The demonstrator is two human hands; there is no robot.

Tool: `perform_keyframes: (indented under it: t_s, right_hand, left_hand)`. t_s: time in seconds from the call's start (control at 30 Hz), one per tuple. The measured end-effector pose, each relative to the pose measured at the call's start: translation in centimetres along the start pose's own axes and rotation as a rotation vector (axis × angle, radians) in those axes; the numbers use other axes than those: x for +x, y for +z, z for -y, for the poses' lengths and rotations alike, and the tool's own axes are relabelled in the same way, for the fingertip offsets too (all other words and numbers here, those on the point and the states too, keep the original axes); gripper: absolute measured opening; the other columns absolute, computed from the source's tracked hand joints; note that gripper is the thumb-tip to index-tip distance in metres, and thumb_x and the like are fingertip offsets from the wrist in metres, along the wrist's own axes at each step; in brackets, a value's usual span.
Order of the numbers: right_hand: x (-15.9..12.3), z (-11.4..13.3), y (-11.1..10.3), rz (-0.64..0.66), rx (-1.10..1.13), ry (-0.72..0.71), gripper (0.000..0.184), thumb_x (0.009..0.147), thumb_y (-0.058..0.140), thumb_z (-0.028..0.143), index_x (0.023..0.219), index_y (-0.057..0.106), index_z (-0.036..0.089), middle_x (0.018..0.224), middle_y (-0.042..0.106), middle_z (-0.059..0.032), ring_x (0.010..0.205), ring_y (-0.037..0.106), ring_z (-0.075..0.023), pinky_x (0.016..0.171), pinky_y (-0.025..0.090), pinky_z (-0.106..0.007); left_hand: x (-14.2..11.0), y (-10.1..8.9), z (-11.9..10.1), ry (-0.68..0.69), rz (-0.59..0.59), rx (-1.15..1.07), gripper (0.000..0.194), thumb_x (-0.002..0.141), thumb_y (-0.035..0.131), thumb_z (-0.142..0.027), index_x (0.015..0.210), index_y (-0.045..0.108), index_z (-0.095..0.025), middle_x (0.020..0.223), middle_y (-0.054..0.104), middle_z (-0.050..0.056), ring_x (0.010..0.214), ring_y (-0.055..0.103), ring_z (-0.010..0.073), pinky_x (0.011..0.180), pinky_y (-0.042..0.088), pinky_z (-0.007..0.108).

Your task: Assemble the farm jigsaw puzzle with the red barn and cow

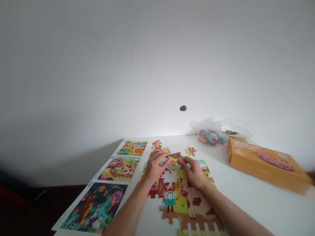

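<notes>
A partly assembled farm jigsaw puzzle [197, 200] lies on the white table, showing a cow, a farmer and part of a red barn. Its upper middle has a gap where the white surface shows. Over the puzzle's far edge, a brown and yellow-green puzzle piece [175, 156] spans the space between my hands. My left hand [155, 165] pinches its left end between thumb and fingers. At its right end, my right hand [193, 170] grips with thumb and index finger. Loose puzzle pieces [157, 143] lie just beyond my left hand, and another loose piece [191, 151] sits beyond my right.
A reference sheet [131, 177] with several printed pictures lies along the table's left edge. Clear plastic bags [211, 137] of pieces rest at the back right, beside an orange puzzle box [265, 164]. A white wall [157, 65] with a small hole stands behind the table.
</notes>
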State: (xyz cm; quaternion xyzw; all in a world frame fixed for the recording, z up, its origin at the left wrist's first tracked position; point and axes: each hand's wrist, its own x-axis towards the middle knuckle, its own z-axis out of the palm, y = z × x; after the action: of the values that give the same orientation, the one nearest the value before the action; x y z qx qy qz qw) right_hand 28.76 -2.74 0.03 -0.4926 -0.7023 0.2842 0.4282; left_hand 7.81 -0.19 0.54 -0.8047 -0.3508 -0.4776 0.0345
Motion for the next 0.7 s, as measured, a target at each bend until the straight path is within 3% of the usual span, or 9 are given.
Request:
perform_keyframes:
  t_s: [0.7]
  right_hand:
    - [-0.07, 0.27, -0.11, 0.022, 0.039, -0.015, 0.041, 0.097, 0.044, 0.051, 0.070, 0.051, 0.020, 0.066, 0.061, 0.0010, 0.065, 0.054, -0.0148, 0.066, 0.040, -0.026]
  left_hand:
    - [-0.23, -0.19, 0.27, -0.008, 0.003, 0.015, 0.023, 0.090, 0.065, -0.021, 0.113, 0.069, -0.025, 0.096, 0.074, 0.005, 0.088, 0.063, 0.0209, 0.082, 0.051, 0.039]
